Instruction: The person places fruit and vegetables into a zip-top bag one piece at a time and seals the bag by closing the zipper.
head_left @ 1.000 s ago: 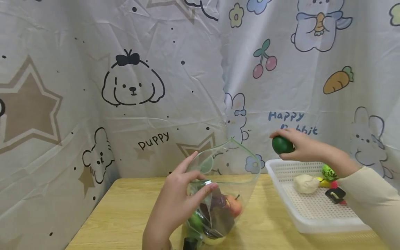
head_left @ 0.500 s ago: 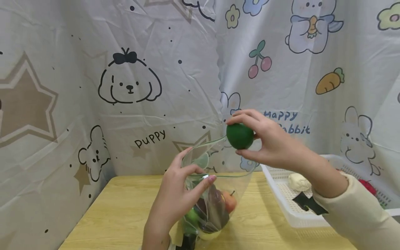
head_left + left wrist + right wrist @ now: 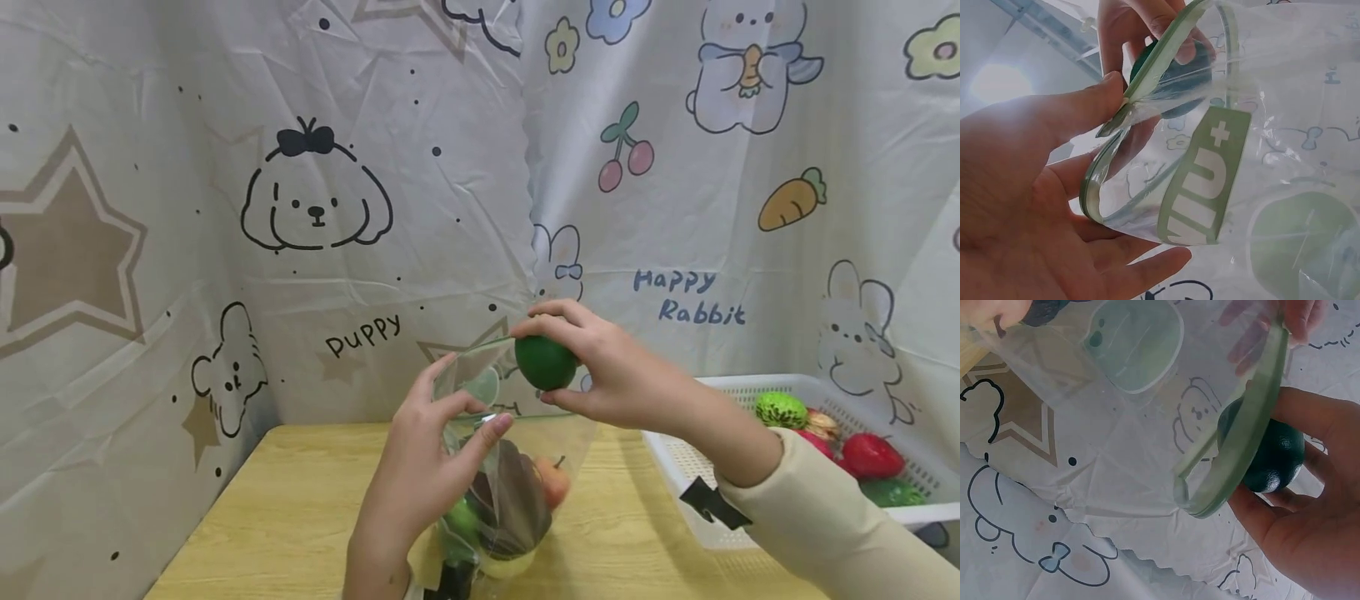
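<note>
Thumb and fingers of the left hand (image 3: pixel 420 454) are pinching a clear plastic bag (image 3: pixel 1207 178) at its green-edged rim, a hold that is probably propping the limp mouth apart; the right hand (image 3: pixel 618 367) is grasping a dark green fruit (image 3: pixel 546 364) at that mouth, the fruit partly crossing the line of the rim, though whether it is touching is hard to tell; fingers are curving over its top and the thumb is bracing below, seemingly leaving its forward side facing the opening; inside the bag, a dark purple item (image 3: pixel 517 504) and an orange-red fruit (image 3: pixel 553 483) are sitting low, likely weighting the loose film; on the wooden table (image 3: pixel 300 500), a white basket (image 3: pixel 735 390) is standing near the right forearm, its raised sides probably penning in bumpy green produce (image 3: pixel 780 409) and a red piece (image 3: pixel 872 456).
</note>
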